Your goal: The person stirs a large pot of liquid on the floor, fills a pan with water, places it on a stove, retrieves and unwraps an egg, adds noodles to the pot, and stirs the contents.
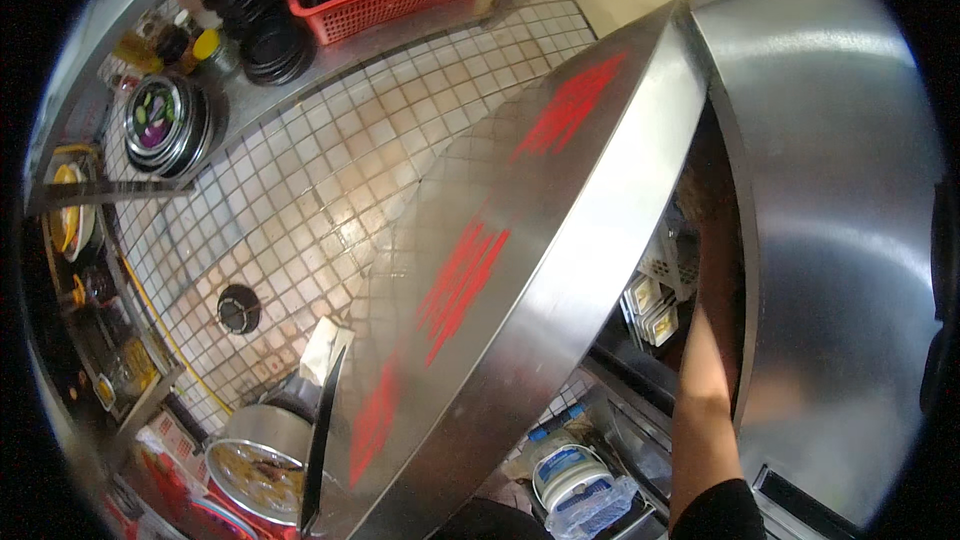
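My right hand point(697, 184) is deep in the dark gap of a stainless steel cabinet, between a swung-out steel door point(517, 270) and the steel front panel point(840, 165) on the right. Shadow hides its fingers, so whether it holds something cannot be made out. My bare forearm and a black sleeve come up from the lower right. Just left of the forearm, inside the cabinet, several small pale trays with yellowish contents point(652, 315) stand near a perforated light-coloured container point(664, 262). The door's face bears patches of red strokes. My left hand is out of view.
A red plastic basket point(405, 7), stacked black bowls point(274, 49) and steel bowls point(165, 120) stand on a steel shelf, upper left. A large metal pot point(259, 465) is at lower left. A white bucket point(570, 472) stands below the door. The tiled floor has a round drain point(238, 309).
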The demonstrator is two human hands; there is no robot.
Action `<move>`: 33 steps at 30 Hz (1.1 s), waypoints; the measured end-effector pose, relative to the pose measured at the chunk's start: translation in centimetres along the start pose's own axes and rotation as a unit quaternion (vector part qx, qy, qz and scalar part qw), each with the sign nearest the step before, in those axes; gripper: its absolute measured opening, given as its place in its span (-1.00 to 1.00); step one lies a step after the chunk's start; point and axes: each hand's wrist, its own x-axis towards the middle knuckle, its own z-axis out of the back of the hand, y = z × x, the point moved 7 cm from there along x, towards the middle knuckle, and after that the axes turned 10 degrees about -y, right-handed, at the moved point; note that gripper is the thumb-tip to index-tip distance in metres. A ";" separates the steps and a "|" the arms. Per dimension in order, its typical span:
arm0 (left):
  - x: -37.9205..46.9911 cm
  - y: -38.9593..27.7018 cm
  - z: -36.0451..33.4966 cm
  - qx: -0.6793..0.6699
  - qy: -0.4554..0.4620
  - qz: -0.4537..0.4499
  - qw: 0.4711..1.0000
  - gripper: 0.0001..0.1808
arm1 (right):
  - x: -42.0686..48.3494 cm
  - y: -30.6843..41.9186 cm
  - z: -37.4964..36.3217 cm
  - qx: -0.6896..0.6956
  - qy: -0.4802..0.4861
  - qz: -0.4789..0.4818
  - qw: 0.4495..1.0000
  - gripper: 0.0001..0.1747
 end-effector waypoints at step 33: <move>-25.9 -13.6 -21.3 -0.517 -0.093 -0.223 0.822 -0.37 | -53.9 10.6 17.6 -0.368 0.244 0.512 0.737 -0.45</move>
